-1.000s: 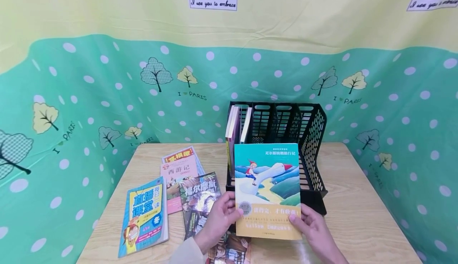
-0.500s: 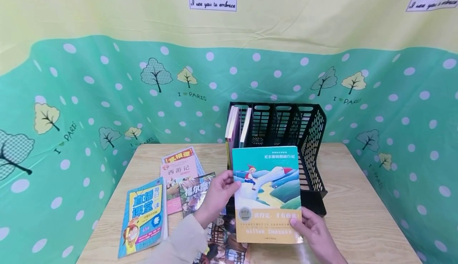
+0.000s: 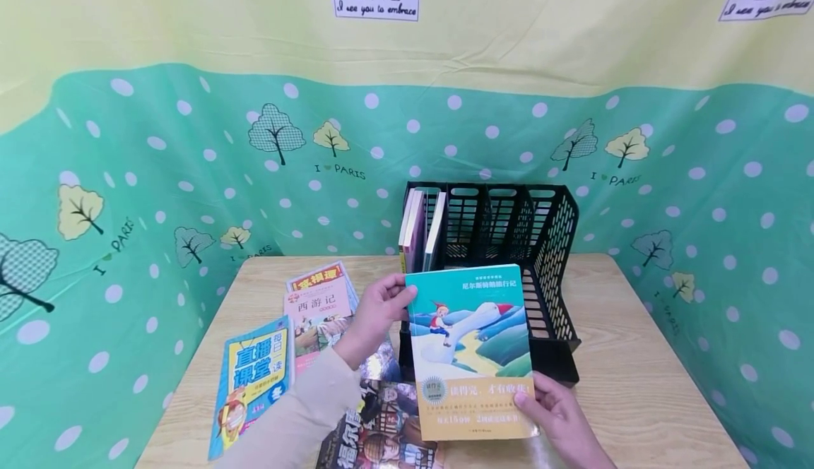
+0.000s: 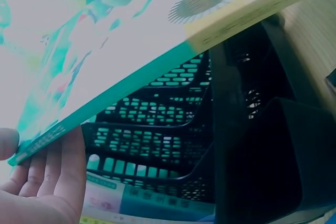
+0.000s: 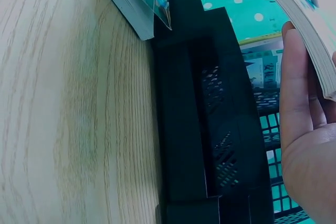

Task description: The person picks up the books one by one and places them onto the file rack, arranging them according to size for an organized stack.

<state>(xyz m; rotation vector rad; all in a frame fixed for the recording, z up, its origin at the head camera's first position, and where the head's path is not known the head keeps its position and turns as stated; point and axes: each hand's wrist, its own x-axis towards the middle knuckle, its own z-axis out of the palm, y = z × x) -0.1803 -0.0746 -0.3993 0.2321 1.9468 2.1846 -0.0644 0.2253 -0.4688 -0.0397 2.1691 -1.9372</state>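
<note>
A book (image 3: pixel 470 356) with a teal and orange cover, showing a child riding a white goose, is held up in front of the black file rack (image 3: pixel 553 271). My left hand (image 3: pixel 378 313) pinches its upper left edge, thumb on the front cover and fingers behind. At the lower right edge my right hand (image 3: pixel 559 412) grips it, thumb on the orange band. In the left wrist view the book's spine (image 4: pixel 131 80) slants above the rack, with the left hand (image 4: pixel 44 177) at one corner. The right wrist view shows its page edges (image 5: pixel 310 30) against the right hand (image 5: pixel 310 129).
Several books stand in the rack's leftmost slot, among them a thin upright book (image 3: pixel 435 232). Left on the wooden table (image 3: pixel 642 384) lie a blue book (image 3: pixel 251 377), a pink book (image 3: pixel 314 310) and a dark-covered book (image 3: pixel 388 423). A patterned curtain (image 3: pixel 343 222) hangs behind.
My left hand has slid up the book's left edge from near the bottom to near the top. The book has lowered slightly and tilted; the right hand stays at its lower right edge.
</note>
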